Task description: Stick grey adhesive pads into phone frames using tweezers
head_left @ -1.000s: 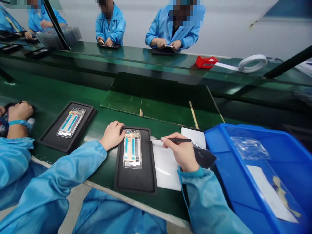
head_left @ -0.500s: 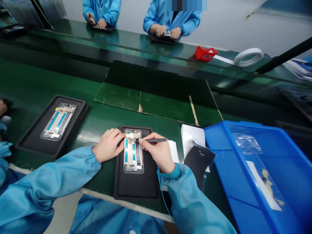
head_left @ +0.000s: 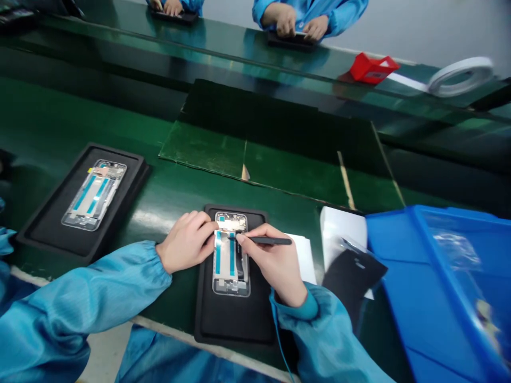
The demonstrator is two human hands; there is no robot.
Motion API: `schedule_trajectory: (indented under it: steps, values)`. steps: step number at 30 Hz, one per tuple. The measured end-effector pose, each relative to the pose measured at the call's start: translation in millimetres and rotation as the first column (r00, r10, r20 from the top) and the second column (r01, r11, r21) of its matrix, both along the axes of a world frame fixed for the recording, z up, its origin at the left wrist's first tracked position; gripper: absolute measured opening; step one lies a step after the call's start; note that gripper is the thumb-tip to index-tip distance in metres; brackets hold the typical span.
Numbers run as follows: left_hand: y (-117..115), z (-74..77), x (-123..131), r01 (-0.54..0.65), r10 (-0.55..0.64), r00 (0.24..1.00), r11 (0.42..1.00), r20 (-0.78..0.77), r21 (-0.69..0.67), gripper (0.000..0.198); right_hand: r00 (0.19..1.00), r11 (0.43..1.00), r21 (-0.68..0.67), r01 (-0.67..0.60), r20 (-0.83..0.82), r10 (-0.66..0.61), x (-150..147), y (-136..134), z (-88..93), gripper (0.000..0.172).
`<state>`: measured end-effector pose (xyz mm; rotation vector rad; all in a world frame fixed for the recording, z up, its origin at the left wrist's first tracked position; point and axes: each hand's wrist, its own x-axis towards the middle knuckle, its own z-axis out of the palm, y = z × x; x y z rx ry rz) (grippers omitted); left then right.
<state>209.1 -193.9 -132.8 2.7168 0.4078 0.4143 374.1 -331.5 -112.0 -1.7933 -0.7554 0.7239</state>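
Observation:
A phone frame [head_left: 230, 260] with two blue strips lies in a black tray [head_left: 235, 314] in front of me. My left hand [head_left: 187, 242] rests curled at the frame's left edge, fingertips touching its upper part. My right hand [head_left: 275, 263] is closed on thin black tweezers [head_left: 265, 241], whose tip touches the upper middle of the frame.
A second black tray [head_left: 51, 229] with another phone frame [head_left: 93, 194] sits to the left. A blue bin [head_left: 443, 298] stands at the right, with white sheets [head_left: 343, 226] and a black piece [head_left: 353, 276] beside it. Other people's hands [head_left: 297, 24] work across the green belt. A red holder [head_left: 373, 68] and tape roll [head_left: 459, 76] lie far right.
My right hand moved left from the white sheet to the phone frame, bringing the tweezers' tip onto it. My left hand stayed at the frame's left edge. The view has tilted down.

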Motion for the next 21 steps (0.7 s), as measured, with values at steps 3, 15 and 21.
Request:
schedule_trajectory:
  steps: [3, 15, 21]
  values:
    - [-0.3, -0.6, 1.1, -0.007, 0.007, 1.000, 1.000, -0.009, 0.002, 0.024, 1.000, 1.000, -0.010, 0.003, 0.020, -0.003, 1.8, -0.1, 2.5, 0.027]
    - [-0.6, 2.9, 1.8, 0.000, -0.001, 0.999, 1.000, 0.051, 0.012, 0.022, 0.999, 0.999, -0.051, 0.015, 0.052, -0.012, 5.3, -1.5, 3.4, 0.027]
    - [-0.9, -1.6, -0.8, 0.005, -0.006, 0.998, 1.000, 0.060, 0.001, 0.021, 0.999, 0.999, -0.017, 0.040, -0.019, -0.040, 1.7, -1.5, 4.4, 0.027]
